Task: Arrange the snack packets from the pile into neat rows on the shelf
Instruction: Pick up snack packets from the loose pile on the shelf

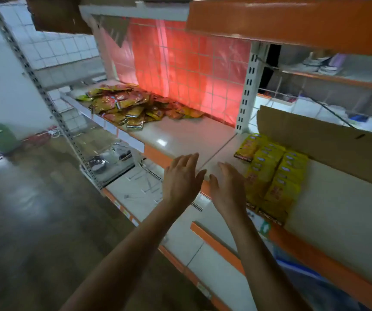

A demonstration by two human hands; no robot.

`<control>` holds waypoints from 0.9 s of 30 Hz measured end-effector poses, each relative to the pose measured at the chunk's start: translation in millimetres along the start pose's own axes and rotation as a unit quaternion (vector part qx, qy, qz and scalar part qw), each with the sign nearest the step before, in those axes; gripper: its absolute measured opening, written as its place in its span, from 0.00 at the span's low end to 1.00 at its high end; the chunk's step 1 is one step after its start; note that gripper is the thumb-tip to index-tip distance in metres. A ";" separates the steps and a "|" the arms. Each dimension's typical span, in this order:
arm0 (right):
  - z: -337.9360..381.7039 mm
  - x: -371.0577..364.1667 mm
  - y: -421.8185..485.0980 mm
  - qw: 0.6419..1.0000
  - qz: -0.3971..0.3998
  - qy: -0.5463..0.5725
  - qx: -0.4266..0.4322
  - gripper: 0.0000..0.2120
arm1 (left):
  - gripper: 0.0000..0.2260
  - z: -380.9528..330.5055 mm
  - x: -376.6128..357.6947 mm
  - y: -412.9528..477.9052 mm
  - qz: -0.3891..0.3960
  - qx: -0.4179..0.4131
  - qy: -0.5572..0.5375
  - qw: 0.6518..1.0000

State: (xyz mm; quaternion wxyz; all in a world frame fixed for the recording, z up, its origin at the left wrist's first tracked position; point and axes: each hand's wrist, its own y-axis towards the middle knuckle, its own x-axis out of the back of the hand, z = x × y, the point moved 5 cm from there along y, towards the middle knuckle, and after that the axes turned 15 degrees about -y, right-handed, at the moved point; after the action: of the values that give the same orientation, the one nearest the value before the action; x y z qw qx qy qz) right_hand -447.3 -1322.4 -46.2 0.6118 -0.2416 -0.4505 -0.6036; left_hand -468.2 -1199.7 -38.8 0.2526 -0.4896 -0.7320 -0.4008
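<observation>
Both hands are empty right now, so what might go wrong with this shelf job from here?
The pile of snack packets is loose and reaches the front edge of the shelf, so pulling one out may send others sliding off. The yellow packet rows sit right beside the right hand at the shelf lip; a careless sweep might knock some down.

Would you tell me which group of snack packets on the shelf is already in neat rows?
The bright yellow packets on the right, beside the right hand; the red-and-yellow packets far left lie in a loose heap.
</observation>
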 end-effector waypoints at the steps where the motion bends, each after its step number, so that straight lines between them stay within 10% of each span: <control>1: 11.2 -10.0 7.7 1.000 0.003 0.006 0.005 0.18 | 0.24 14.5 6.1 5.7 -0.007 0.010 0.002 1.000; 27: 209.3 -222.5 268.1 0.991 0.096 0.084 -0.044 0.16 | 0.16 307.7 87.0 279.0 -0.033 0.098 0.035 0.994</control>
State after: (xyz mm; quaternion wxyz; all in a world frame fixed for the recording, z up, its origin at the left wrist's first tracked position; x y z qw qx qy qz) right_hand -215.3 -989.4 -67.3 0.6914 -0.2592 -0.3456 -0.5791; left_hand -238.9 -842.7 -47.4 0.3111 -0.4241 -0.7742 -0.3521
